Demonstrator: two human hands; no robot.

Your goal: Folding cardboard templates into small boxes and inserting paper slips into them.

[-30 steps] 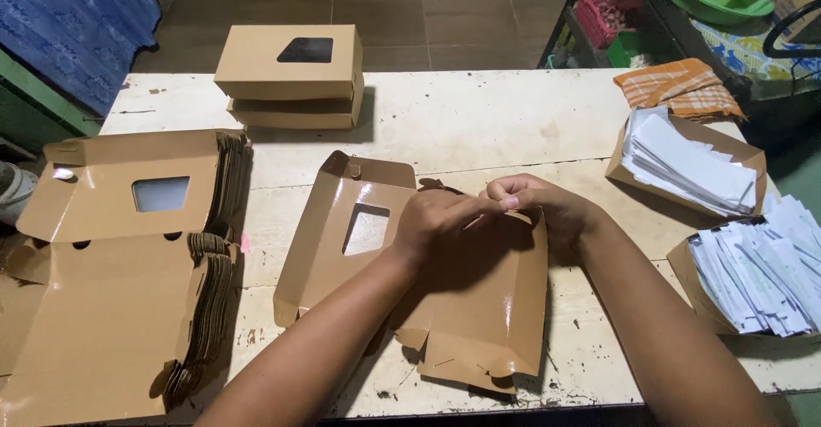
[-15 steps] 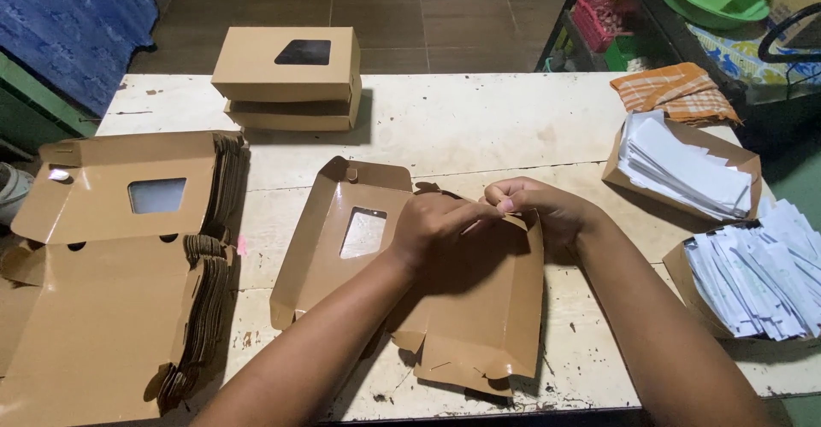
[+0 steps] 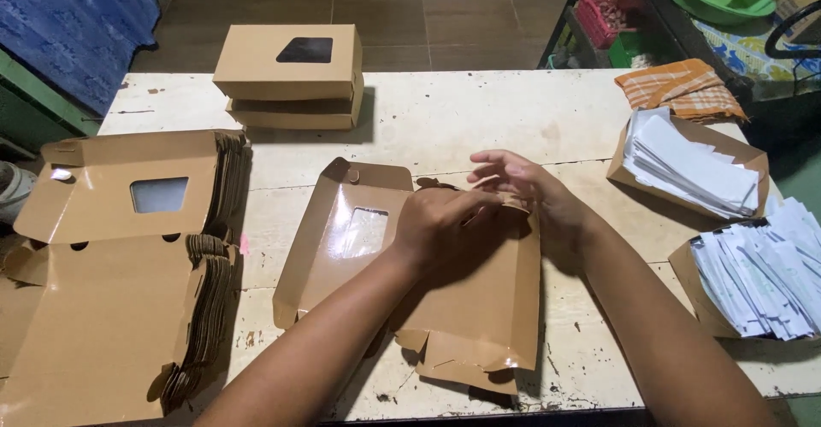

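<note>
A flat brown cardboard box blank with a clear square window lies unfolded in the middle of the worn white tabletop, its windowed lid panel tilted up on the left. The left hand lies curled, knuckles up, on the blank's upper edge, fingers pressed together over a fold there; whether it pinches a tab cannot be told. The right hand sits just beside it at the same edge, its fingers loosely spread and partly lifted, the thumb side touching the cardboard. At the left edge of the tabletop rests a thick stack of flat blanks of the same brown, the top one showing its window. At the far side stand two finished boxes, one on the other, the top one with a dark window. At the right, two open brown trays hold white paper slips, and a folded orange checked cloth lies behind them.
</note>
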